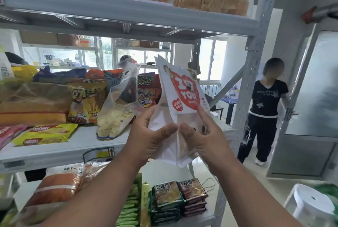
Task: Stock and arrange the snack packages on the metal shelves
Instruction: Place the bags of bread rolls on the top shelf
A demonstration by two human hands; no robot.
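Both hands hold one white snack bag with a red heart print (pixel 180 97) upright in front of the middle metal shelf (pixel 60 151). My left hand (pixel 151 135) grips its lower left side, thumb on the front. My right hand (pixel 203 133) pinches its lower right side. Just left of it, a clear bag of pale chips (pixel 117 115) leans on the shelf. Yellow, red and orange snack bags (pixel 87 102) stand behind it, and yellow wafer packs (pixel 45 134) lie flat at the shelf's front left.
The top shelf (pixel 128 11) carries big clear bags of orange crisps. On the lower shelf lie stacked small packs (pixel 181 197) and green packs. The grey shelf upright (pixel 250 80) rises at right. A person in black (pixel 265 113) stands by a door; a white stool (pixel 311 206) is low right.
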